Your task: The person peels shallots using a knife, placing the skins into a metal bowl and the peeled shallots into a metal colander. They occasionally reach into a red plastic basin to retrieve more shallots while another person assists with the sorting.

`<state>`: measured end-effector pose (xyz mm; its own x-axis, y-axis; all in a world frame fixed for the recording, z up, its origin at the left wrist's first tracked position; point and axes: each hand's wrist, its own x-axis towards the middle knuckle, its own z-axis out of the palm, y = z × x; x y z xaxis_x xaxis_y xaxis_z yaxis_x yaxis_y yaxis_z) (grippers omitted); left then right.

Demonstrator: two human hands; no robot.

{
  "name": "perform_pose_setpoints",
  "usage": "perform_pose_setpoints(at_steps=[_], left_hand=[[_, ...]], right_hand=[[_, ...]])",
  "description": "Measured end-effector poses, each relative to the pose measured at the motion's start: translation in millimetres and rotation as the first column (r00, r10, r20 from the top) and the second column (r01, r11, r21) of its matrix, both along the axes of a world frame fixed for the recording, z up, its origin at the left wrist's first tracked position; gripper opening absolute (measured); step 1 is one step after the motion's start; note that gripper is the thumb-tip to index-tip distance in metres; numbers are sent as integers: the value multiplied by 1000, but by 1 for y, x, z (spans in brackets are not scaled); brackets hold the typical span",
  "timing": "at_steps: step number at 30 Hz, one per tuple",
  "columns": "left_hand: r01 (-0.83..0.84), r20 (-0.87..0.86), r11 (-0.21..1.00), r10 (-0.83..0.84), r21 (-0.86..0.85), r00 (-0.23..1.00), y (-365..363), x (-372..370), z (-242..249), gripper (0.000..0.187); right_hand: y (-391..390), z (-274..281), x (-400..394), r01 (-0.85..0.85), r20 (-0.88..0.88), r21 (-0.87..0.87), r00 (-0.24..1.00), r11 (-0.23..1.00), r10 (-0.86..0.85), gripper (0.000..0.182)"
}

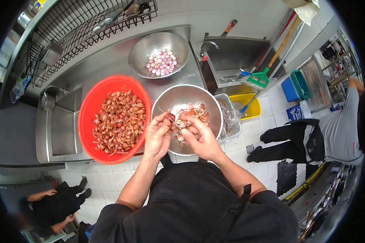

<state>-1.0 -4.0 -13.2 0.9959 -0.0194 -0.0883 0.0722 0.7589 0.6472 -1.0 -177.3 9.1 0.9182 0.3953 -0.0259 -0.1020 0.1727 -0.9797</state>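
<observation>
Over a steel bowl (160, 99) holding brown peelings and skins (198, 113), both hands are close together. My left hand (157, 137) pinches a dark red shallot (170, 117) between thumb and fingertips. My right hand (203, 139) is closed on a small knife, its thin blade (177, 124) against the shallot; the handle is hidden in the fingers. To the left stands a red basin (87, 117) of unpeeled shallots (119, 121). Behind the bowl, a steel colander (138, 54) holds peeled, pale pink shallots (162, 62).
A sink (65, 131) lies left of the basin, another (239, 56) at back right. A wire rack (85, 32) hangs above the counter. A clear plastic bag (231, 117) and yellow bucket (253, 107) stand right. Two other people (340, 125) are at the far sides.
</observation>
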Motion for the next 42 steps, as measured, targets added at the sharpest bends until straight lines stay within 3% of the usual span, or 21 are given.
perform_pose_setpoints(at_steps=[3, 7, 9, 16, 17, 18, 19, 23, 25, 26, 28, 29, 31, 32, 34, 35, 37, 38, 40, 41, 42], left_hand=[[26, -37, 994, -30, -105, 999, -1, 0, -3, 17], [16, -21, 997, -18, -76, 1000, -8, -4, 1, 16], [-56, 31, 997, 55, 61, 998, -10, -5, 8, 18], [-77, 36, 996, 75, 55, 997, -8, -6, 9, 20], [-30, 32, 999, 30, 16, 999, -7, -5, 6, 21], [17, 29, 1000, -16, -23, 999, -6, -5, 5, 22], [23, 19, 999, -22, -26, 1000, -6, -5, 7, 23], [8, 14, 1000, -8, 6, 1000, -5, -3, 9, 29], [2, -22, 1000, -3, -31, 1000, -4, -3, 10, 25], [3, -22, 999, -4, -34, 1000, -4, -3, 9, 25], [-5, 4, 999, 5, -49, 1000, -2, -3, 8, 26], [-4, 4, 999, 4, -50, 1000, -2, -4, 8, 26], [2, 31, 1000, -2, -23, 1000, -1, -6, 9, 26], [4, 32, 1000, -3, -23, 999, 0, -6, 8, 26], [-6, 40, 1000, 7, -16, 999, 1, -7, 7, 29], [-6, 42, 1000, 7, -17, 999, 1, -8, 8, 29], [19, 34, 999, -18, -28, 999, 1, -9, 14, 32], [17, 37, 999, -16, -28, 999, 2, -9, 14, 32], [83, 21, 995, -82, -61, 996, 4, -9, 14, 33], [83, 22, 995, -82, -61, 996, 6, -9, 15, 33], [118, 41, 992, -116, -45, 992, 7, -9, 18, 33]], right_hand=[[-3, 4, 2, -4, 56, -43, 998, 999, 6, 39], [-1, 19, 0, 55, 181, -184, 983, 981, -22, 41], [1, 15, 3, 195, 518, -192, 853, 962, -70, 40], [2, 17, 3, 173, 502, -167, 862, 971, -67, 36], [-1, 25, 2, 110, 239, -180, 969, 978, -65, 35], [-2, 31, 2, 47, -43, -176, 998, 983, -55, 34], [-1, 22, 7, 86, 52, -45, 995, 995, -84, 33], [-4, 23, 12, 54, 24, -62, 998, 997, -53, 34], [-2, 23, 12, 99, 215, -110, 974, 989, -73, 34], [-2, 24, 10, 99, 215, -112, 974, 989, -73, 34], [-3, 28, 5, 0, -50, -127, 999, 992, -6, 35], [0, 28, 4, 0, -50, -127, 999, 992, -6, 35], [8, 27, 2, 29, 112, -24, 993, 999, -26, 36], [10, 24, 3, 31, 113, -24, 993, 999, -28, 36], [13, 19, 5, 99, 337, -60, 939, 993, -73, 36], [10, 22, 5, 99, 339, -62, 938, 993, -72, 36], [3, 36, 4, 16, -58, -200, 998, 980, -28, 36], [4, 31, 4, 14, -56, -200, 998, 980, -26, 36], [5, 19, 7, 111, 69, -44, 992, 993, -107, 34], [3, 18, 7, 111, 71, -44, 992, 993, -108, 34], [0, 20, 7, 88, -37, -85, 995, 992, -92, 35]])
